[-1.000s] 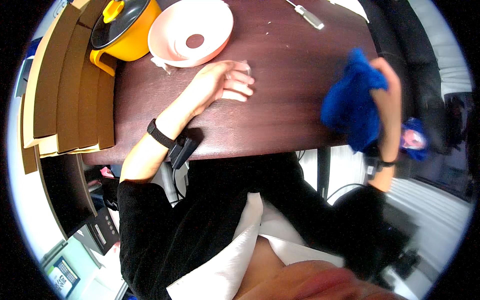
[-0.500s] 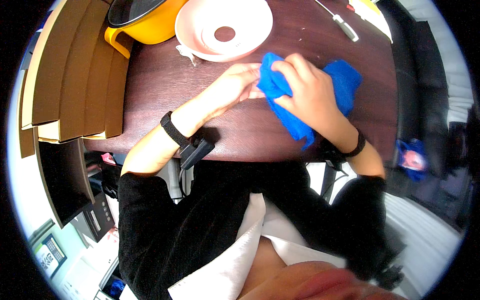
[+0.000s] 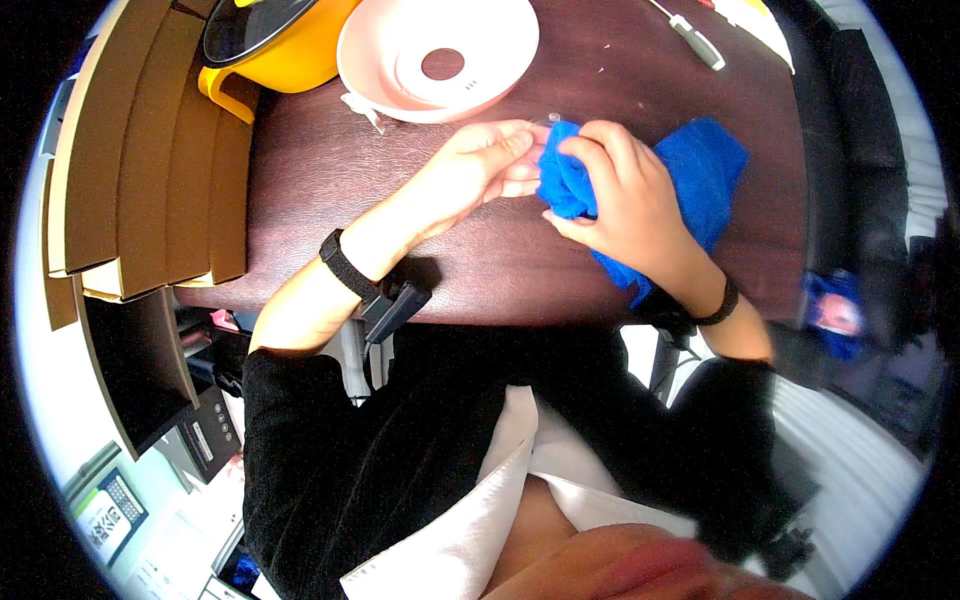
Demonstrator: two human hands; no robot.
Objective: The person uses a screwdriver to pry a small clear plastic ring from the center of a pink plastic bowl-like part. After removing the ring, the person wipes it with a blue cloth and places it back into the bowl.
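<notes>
My left hand (image 3: 470, 170), its fingers bent, holds a small clear item (image 3: 550, 120) near the middle of the dark brown tabletop (image 3: 350, 160); the item's shape is mostly hidden. Pressed against that hand's fingertips is a bunched blue cloth (image 3: 705, 170), gripped from above by my right hand (image 3: 625, 200). The cloth's loose part spreads to the right and hangs down toward the front edge. Just beyond both hands sits a pink bowl (image 3: 400, 65) with a round hole in its bottom and a small whitish tab at its near side.
At the back left stands a yellow pot (image 3: 300, 60) with a dark lid, beside stacked cardboard pieces (image 3: 150, 160) along the left edge. A screwdriver (image 3: 700, 45) lies at the back right near a white sheet (image 3: 760, 25). A dark shelf (image 3: 135, 370) is lower left.
My right hand has brought the blue cloth leftward from the table's right side to my left hand. Since half a second ago both hands have shifted slightly right, still together.
</notes>
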